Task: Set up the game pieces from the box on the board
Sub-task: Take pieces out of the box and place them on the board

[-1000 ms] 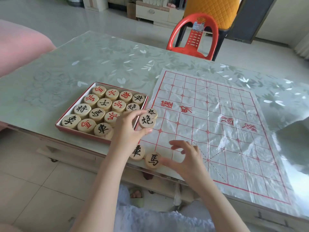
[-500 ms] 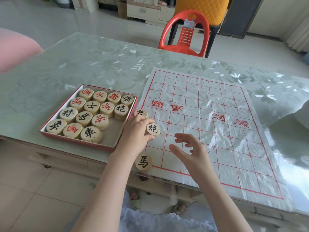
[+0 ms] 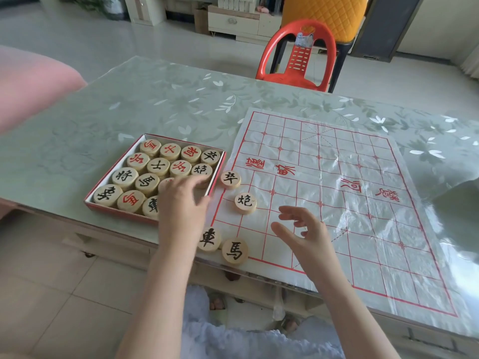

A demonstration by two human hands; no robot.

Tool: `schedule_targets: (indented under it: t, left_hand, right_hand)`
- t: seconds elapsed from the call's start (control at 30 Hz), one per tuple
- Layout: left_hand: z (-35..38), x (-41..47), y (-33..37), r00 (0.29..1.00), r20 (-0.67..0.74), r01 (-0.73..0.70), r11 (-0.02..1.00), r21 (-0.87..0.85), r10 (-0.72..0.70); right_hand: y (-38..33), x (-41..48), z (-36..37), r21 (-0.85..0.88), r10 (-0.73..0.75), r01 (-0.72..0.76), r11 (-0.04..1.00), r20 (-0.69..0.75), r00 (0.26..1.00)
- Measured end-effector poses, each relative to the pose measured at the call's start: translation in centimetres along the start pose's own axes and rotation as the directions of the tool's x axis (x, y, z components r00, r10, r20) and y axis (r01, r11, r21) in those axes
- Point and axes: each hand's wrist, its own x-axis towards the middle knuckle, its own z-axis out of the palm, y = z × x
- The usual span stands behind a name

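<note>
A red-rimmed box (image 3: 111,177) on the table holds several round wooden pieces with red or black characters. Right of it lies a crinkled plastic board (image 3: 337,203) with a red grid. Four black-character pieces sit on the board's near left part: a soldier piece (image 3: 230,179), a cannon piece (image 3: 245,203), a chariot piece (image 3: 209,239) and a horse piece (image 3: 234,251). My left hand (image 3: 182,200) reaches over the box's near right corner with fingers stretched forward, holding nothing I can see. My right hand (image 3: 300,230) hovers over the board, fingers loosely spread and empty.
The table (image 3: 155,104) has a glossy green floral cover; its near edge runs just below the box and board. A red plastic chair (image 3: 298,58) stands behind the table. A pink cushion (image 3: 31,81) is at the left.
My left hand let go of the cannon piece on the board and moved left, back over the box. The right hand stayed hovering over the board.
</note>
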Motion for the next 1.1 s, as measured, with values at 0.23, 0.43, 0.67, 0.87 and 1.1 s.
schedule_targets:
  t: [0.23, 0.43, 0.67, 0.87, 1.1]
  left_hand:
    - [-2.9, -0.6, -4.8, 0.943, -0.117, 0.331, 0.922, 0.202, -0.313]
    - [-2.4, -0.1, -5.2, 0.953, -0.069, 0.304, 0.926, 0.226, -0.296]
    - [-3.5, -0.2, -4.4, 0.894, -0.274, 0.245, 0.898, -0.366, -0.356]
    - [-4.4, -0.3, -4.9, 0.863, -0.242, 0.23, 0.772, -0.593, -0.443]
    - [-4.5, -0.1, -5.7, 0.866, -0.227, 0.224, 0.753, -0.619, -0.445]
  right_hand:
    - [-0.5, 0.6, 1.4, 0.007, -0.008, 0.008, 1.0, 0.0, 1.0]
    - [-0.8, 0.7, 2.3, 0.002, -0.015, 0.015, 1.0, 0.014, 1.0]
    - [-1.8, 0.9, 3.8, 0.0, -0.081, 0.082, 0.997, 0.03, 0.996]
    - [-4.7, 2.0, 8.2, -0.103, -0.203, 0.223, 0.969, 0.176, 0.963]
    - [-7.9, 3.6, 14.9, -0.528, -0.137, 0.284, 0.8, 0.301, 0.944]
